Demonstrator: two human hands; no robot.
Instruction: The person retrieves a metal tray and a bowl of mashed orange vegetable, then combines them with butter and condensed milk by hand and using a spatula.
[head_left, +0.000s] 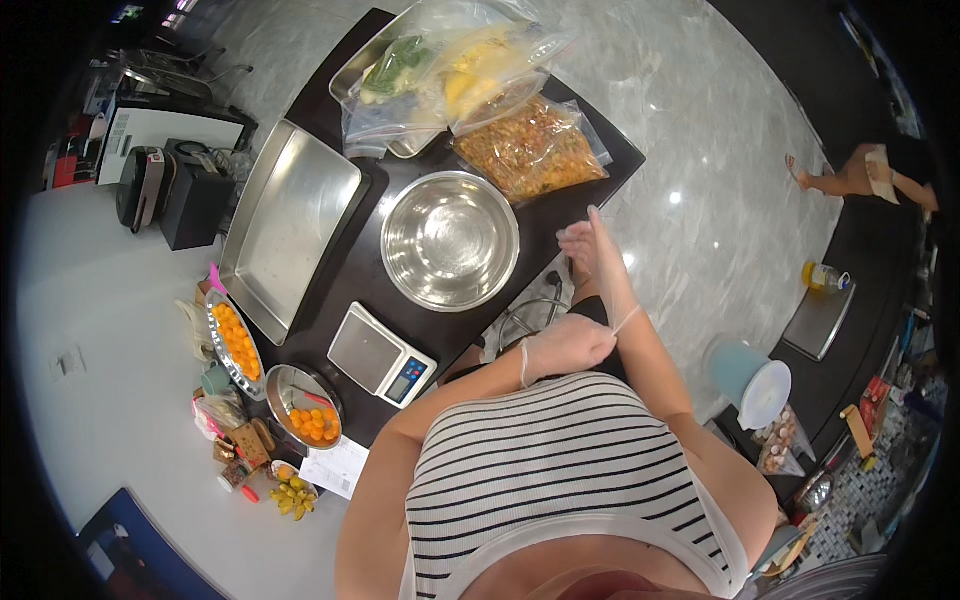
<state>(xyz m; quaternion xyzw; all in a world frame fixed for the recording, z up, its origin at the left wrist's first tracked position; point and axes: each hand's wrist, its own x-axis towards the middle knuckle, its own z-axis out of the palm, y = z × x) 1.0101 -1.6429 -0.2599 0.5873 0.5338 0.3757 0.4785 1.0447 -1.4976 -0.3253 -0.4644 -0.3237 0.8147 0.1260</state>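
Note:
Both of my hands wear clear plastic gloves. My left hand (568, 347) pinches the cuff of the right-hand glove (626, 321) and draws it out at the wrist. My right hand (589, 244) is stretched forward past the table edge, fingers extended and holding nothing. Nearest on the dark table (360, 262) is a shiny, bare steel mixing bowl (450, 240). A white digital kitchen scale (381, 355) lies to its near left. Beyond the bowl, a zip bag of chopped orange-brown filling (532, 150) rests beside bags of yellow food (476, 71) and green-and-white food (396, 69).
A deep steel tray (292, 217) lies at the left. Orange balls, apparently egg yolks, fill an oval dish (236, 341) and part of a round steel pan (313, 425). Paper (337, 466) and small bananas (292, 499) lie nearby. Another person's arm (847, 174) shows far right, beyond a dark counter (877, 262).

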